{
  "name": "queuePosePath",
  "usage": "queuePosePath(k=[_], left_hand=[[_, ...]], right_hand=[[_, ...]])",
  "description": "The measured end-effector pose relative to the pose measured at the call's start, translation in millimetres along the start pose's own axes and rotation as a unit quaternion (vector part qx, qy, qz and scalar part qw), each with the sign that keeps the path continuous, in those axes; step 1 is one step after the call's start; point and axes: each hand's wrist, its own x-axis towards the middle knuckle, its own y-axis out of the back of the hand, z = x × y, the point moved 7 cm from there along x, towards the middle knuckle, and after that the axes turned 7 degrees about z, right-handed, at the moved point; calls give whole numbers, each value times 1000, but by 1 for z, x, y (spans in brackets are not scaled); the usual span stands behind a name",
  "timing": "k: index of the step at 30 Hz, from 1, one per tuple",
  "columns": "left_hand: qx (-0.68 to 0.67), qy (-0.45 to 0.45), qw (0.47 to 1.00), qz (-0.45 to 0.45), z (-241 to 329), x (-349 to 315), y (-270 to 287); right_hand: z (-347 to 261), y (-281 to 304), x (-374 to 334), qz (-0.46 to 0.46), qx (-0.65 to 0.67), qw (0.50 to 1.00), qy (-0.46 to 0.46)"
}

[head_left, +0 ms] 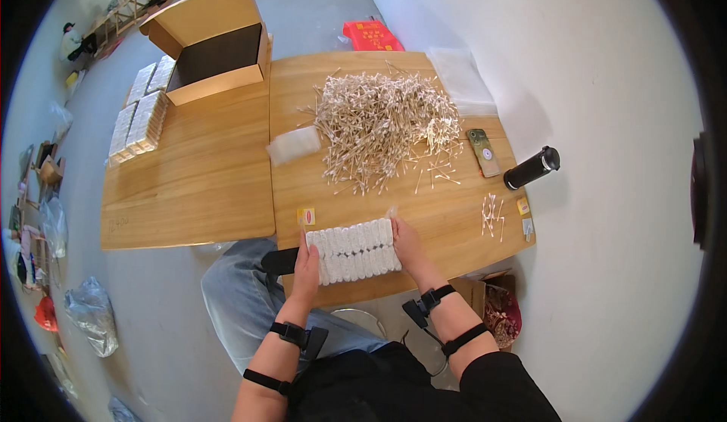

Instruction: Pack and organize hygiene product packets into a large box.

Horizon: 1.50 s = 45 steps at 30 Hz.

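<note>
Near the front edge of the wooden table (204, 187), I hold a pack of cotton swabs (353, 252) between both hands. It is a flat block of white bundles in two rows, with some clear film showing at its upper corners. My left hand (305, 268) is closed on the pack's left end. Around the right end, my right hand (407, 242) is closed as well. A small yellow-and-white box (305, 216) lies just beyond the pack's upper left corner. Farther off is a large loose heap of cotton swabs (382, 123).
White packs (140, 123) are stacked far left, beside an open cardboard box (214, 83). Clear bags (295, 145) lie left of the heap; plastic sheets (463, 81) lie behind it. A phone (483, 152), black bottle (532, 168) and loose swabs (493, 218) are on the right, near the wall.
</note>
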Motion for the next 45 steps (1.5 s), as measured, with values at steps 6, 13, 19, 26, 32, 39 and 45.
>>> queuePosePath(k=[6, 13, 19, 26, 32, 39, 45], left_hand=[[-76, 29, 996, -40, 0, -20, -11], [32, -20, 999, -20, -1, -19, -24], [6, -10, 1000, -14, -15, -15, -22], [-141, 105, 984, -7, -21, -15, -18], [-55, 49, 997, 22, -3, -18, -15], [364, -184, 912, 39, 44, -21, -17], [452, -245, 854, -80, 52, -28, -32]], right_hand=[[-11, 18, -19, 34, -2, 999, 4], [5, 29, -19, 32, -99, 995, -3], [5, 26, -14, 34, -141, 989, 4], [2, 25, -15, 48, -182, 982, 17], [7, 22, -12, 72, -232, 967, 75], [5, 24, -18, 103, -224, 966, 74], [2, 20, -18, 99, -231, 964, 83]])
